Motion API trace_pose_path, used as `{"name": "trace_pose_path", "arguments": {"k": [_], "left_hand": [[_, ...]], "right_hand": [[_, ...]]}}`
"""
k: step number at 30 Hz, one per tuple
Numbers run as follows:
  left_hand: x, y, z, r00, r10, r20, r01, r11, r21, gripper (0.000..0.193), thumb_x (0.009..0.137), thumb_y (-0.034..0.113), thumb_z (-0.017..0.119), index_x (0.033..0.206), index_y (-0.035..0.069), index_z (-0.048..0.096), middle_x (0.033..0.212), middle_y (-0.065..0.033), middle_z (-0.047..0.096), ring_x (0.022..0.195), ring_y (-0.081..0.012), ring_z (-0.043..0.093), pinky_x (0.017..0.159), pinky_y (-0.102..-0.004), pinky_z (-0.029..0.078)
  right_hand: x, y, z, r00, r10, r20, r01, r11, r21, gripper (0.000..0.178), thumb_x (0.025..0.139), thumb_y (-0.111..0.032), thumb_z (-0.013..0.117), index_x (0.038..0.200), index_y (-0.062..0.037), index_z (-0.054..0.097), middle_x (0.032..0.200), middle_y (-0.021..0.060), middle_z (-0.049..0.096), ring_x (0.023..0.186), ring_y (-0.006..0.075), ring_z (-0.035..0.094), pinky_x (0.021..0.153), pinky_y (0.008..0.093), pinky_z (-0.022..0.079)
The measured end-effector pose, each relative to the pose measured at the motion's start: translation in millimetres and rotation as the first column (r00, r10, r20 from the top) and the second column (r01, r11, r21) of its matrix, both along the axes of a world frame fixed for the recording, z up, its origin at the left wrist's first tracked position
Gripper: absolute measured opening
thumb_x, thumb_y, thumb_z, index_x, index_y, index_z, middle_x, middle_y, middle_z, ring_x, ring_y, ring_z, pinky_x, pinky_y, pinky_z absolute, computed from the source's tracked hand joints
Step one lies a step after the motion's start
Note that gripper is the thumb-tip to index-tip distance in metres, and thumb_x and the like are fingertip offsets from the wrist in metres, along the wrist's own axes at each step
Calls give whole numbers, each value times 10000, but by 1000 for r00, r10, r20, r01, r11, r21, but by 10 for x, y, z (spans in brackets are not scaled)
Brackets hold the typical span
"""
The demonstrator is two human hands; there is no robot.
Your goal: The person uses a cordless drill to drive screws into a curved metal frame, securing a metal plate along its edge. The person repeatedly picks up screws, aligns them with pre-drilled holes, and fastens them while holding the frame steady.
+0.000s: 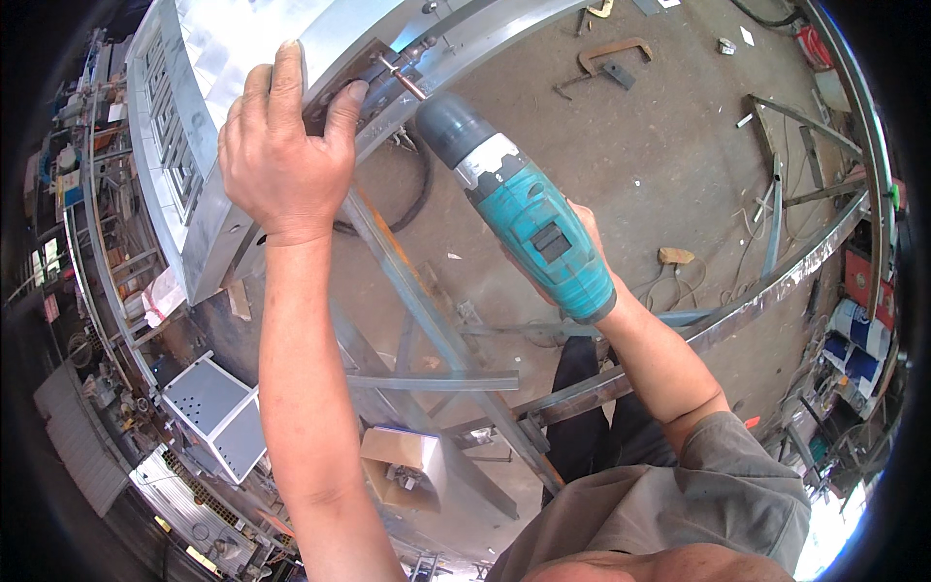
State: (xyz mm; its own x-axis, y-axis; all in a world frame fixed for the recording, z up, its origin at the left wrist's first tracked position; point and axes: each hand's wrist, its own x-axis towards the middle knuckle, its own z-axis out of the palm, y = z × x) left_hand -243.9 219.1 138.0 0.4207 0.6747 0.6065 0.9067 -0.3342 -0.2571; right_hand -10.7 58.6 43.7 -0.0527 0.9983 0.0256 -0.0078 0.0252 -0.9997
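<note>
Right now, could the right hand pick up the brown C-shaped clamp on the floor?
Probably not as things stand: the right hand is wrapped around the teal drill, so it isn't free, though the clamp looks uncovered.

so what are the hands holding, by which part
Right hand grips a teal-and-black power drill beneath its body; left hand touches silver metal panel, grip unclear.

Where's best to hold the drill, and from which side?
Probably beneath its teal body, coming from the rear right, where the right grip holds it: the chuck and bit point forward-left, away from there. Any handle underneath is hidden.
</note>
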Motion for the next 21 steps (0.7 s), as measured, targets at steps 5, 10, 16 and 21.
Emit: {"name": "trace_pose_path", "arguments": {"k": [5, 10, 16, 21], "left_hand": [[-9, -10, 14, 1000, 3, -17, -3, 1000, -15, 692, 899, 670, 668, 1402, 196, 637, 1265, -151, 702, 1133, -351, 686, 927, -453, 555], [1, -11, 7, 1000, 6, -7, -6, 1000, -7, 690, 896, 668, 673, 1401, 199, 636, 1266, -151, 702, 1136, -348, 686, 928, -453, 554], [3, 17, -15, 999, -30, 39, 29, 999, 22, 679, 774, 589, 807, 1318, 197, 698, 1203, -128, 709, 1052, -345, 685, 903, -456, 542], [-3, 29, -30, 998, -36, 43, 35, 999, 35, 673, 776, 590, 802, 1311, 194, 702, 1194, -129, 711, 1044, -350, 687, 899, -458, 544]], "right_hand": [[-22, 7, -46, 999, -10, 31, 7, 995, 98, 204, 854, -4, 792, 1035, -34, 704, 942, 55, 724, 857, 132, 681, 780, 293, 560], [-48, -23, -84, 1000, -6, 30, 4, 996, 91, 197, 883, -43, 783, 1065, -63, 711, 982, 76, 733, 880, 180, 690, 805, 331, 554], [-51, -35, -97, 984, -25, 179, -5, 985, 170, 311, 883, -83, 790, 1180, -63, 703, 1049, 106, 728, 913, 247, 702, 827, 353, 557], [16, -42, -77, 972, 16, 232, -53, 987, 153, 343, 863, -66, 783, 1186, -10, 683, 1084, 92, 719, 940, 161, 693, 839, 312, 567]]}}
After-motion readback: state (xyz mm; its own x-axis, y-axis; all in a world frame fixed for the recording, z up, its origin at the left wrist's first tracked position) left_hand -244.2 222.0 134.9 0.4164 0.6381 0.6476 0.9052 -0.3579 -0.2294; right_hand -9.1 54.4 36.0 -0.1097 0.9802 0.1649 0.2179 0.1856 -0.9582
